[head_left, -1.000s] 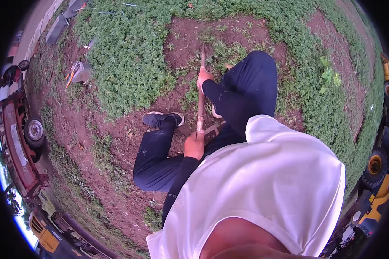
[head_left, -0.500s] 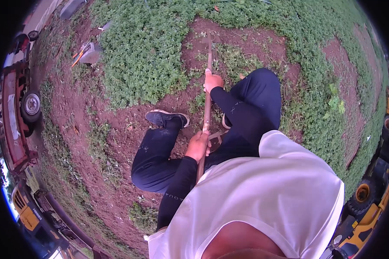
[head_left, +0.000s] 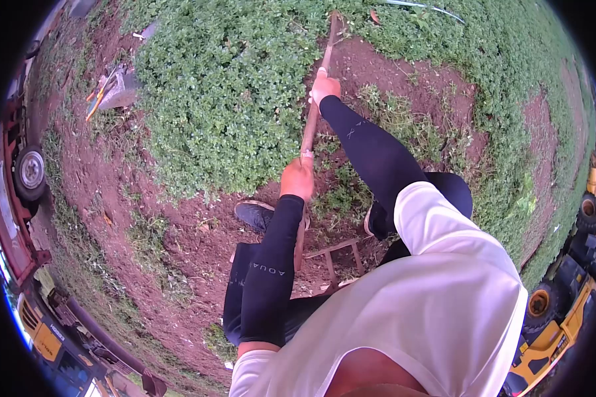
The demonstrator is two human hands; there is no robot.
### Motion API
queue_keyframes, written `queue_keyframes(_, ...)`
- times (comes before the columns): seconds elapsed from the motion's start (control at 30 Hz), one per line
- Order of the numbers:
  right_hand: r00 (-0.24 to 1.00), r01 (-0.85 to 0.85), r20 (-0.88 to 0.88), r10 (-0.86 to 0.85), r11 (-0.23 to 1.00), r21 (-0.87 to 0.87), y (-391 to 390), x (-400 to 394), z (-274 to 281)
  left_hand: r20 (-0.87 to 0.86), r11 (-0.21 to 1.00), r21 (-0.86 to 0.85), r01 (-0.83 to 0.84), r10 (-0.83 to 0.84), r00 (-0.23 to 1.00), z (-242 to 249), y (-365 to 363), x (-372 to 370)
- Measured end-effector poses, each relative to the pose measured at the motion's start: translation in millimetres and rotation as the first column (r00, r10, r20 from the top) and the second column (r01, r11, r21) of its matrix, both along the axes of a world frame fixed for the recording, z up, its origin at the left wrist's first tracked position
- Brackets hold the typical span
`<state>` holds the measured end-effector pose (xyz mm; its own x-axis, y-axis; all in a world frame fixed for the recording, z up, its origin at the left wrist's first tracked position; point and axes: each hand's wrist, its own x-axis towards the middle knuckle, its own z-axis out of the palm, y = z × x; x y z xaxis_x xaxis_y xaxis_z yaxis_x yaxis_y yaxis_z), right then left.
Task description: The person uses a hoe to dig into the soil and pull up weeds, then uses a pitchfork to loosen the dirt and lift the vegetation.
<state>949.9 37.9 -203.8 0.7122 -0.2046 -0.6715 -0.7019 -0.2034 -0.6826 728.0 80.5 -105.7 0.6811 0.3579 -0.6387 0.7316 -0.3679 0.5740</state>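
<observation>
A long wooden-handled hoe (head_left: 312, 122) runs up from my lap toward the far edge of the bare soil. My right hand (head_left: 325, 88) is wrapped round the upper part of its handle. Lower down the shaft, my left hand (head_left: 297, 178) grips the same handle. The hoe's head, at the top of the view, lies among low green leafy plants (head_left: 225, 99) and is hard to make out. Both arms reach forward in dark sleeves. Beneath me, beside my legs, stands a small wooden-looking stool (head_left: 341, 250), partly covered by my shirt.
On the left soil lies a grey object with orange-handled tools (head_left: 99, 99) against it. A red trailer (head_left: 10, 205) with a wheel stands far left. Yellow machines (head_left: 553, 324) stand at lower right and lower left. A pale hose-like strip (head_left: 427, 8) crosses the top plants.
Both hands have pushed the hoe forward, away from my body, and its head has moved up to the plants. My arms are straighter and my body has risen off the stool.
</observation>
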Motion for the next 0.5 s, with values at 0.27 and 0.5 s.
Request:
queue_keyframes(0.27,0.965,-0.174,-0.197,0.174,0.985,0.017,47,-134,0,-0.122,0.932,-0.225,-0.283,0.262,0.957,-18,18,-162)
queue_keyframes(0.5,0.926,-0.217,-0.294,0.236,0.971,0.097,6,-267,23,-0.137,0.964,-0.017,-0.265,0.26,0.956,59,-46,-264)
